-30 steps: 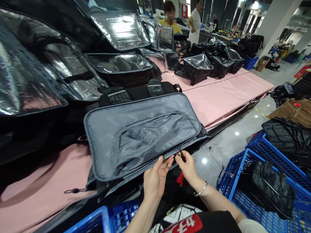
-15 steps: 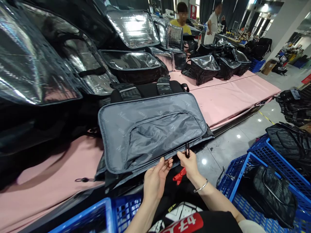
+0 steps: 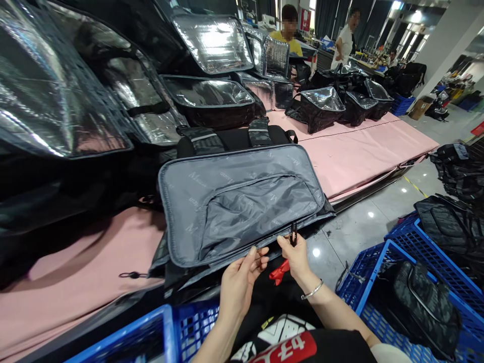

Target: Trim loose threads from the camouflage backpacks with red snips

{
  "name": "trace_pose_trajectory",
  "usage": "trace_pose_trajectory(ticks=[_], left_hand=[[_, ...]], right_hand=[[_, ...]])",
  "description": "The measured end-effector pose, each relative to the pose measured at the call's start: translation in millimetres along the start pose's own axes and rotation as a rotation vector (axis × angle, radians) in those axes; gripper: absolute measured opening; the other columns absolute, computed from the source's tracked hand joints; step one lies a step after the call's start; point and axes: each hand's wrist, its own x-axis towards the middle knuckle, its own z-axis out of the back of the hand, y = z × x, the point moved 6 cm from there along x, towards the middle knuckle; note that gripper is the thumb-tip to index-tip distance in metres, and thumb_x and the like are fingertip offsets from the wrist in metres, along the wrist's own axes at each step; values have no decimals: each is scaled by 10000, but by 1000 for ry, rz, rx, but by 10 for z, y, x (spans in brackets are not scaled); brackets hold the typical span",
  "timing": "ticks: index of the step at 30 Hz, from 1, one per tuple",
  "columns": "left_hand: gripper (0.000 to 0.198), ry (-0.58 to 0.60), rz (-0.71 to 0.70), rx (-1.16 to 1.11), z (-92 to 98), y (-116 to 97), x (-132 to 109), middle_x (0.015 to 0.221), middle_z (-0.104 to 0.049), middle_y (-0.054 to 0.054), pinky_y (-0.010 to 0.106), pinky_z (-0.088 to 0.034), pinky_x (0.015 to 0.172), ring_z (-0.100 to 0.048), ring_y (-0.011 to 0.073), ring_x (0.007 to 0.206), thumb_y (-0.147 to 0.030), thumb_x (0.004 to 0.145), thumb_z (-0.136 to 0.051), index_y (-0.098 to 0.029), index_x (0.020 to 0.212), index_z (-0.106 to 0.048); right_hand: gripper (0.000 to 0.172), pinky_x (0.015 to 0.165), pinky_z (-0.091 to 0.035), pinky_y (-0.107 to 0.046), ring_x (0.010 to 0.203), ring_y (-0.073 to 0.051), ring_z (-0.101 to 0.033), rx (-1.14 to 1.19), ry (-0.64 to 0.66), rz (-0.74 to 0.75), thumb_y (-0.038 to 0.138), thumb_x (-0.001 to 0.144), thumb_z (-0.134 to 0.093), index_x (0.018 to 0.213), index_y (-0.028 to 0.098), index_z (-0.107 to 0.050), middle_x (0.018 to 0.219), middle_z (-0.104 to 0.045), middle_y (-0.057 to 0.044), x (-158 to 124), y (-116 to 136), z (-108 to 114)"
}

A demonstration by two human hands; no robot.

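Note:
A black bag [image 3: 234, 138] lies on the pink table [image 3: 359, 151] with its grey lined flap [image 3: 242, 201] folded open toward me. My left hand [image 3: 240, 282] is at the flap's near edge, fingertips bunched and pinching the seam. My right hand [image 3: 297, 257] is closed on small black snips [image 3: 293, 234], whose tips point up against the same edge. A red piece [image 3: 279, 272] hangs below that hand. A bracelet sits on my right wrist.
Black bags with silver foil lining [image 3: 212, 96] are stacked at the left and back of the table. Blue plastic crates [image 3: 381, 282] holding black bags stand at my right and front left. Two people stand at the far end of the table.
My right hand with the snips has shifted slightly right along the flap's edge. My left hand stays at the seam. The view has turned a little to the left.

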Motion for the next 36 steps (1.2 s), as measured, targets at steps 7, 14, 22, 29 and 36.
trace_pose_trajectory(ticks=[7, 14, 22, 29, 36], left_hand=[[432, -56, -41, -45, -38, -30, 35, 802, -635, 128, 223, -482, 600, -579, 140, 668, -281, 387, -832, -44, 688, -634], [428, -26, -135, 38, -30, -66, 71, 754, -639, 113, 234, -491, 649, -594, 151, 673, -287, 400, -825, -49, 706, -641], [451, -23, -151, 28, -37, -46, 116, 698, -638, 84, 271, -495, 641, -595, 175, 659, -312, 314, -830, -81, 644, -627], [440, 17, -100, 45, -65, -62, 35, 734, -644, 104, 280, -502, 697, -612, 203, 743, -341, 383, -823, -69, 674, -637], [477, 19, -63, 16, -23, -8, 61, 874, -644, 142, 250, -498, 706, -617, 179, 746, -330, 421, -823, -39, 749, -635]], right_hand=[[357, 438, -251, -195, 467, -49, -274, -127, 18, 75, 444, 733, -610, 699, 133, -438, 563, -326, 44, -42, 47, 21], [202, 654, -439, -223, 676, -118, -548, -484, 30, 429, 295, 838, -512, 821, 121, -612, 749, -602, -40, -290, 307, -45], [146, 668, -431, -204, 694, -118, -573, -721, 32, 746, 124, 759, -522, 842, 169, -634, 753, -626, -9, -269, 506, -362], [127, 610, -433, -202, 609, -101, -530, -386, 319, 494, 252, 765, -583, 730, 132, -607, 695, -592, -28, -324, 516, -306], [391, 421, -191, -191, 420, -43, -231, -248, 229, 80, 435, 824, -498, 625, 101, -541, 452, -277, 37, -142, 143, 225]])
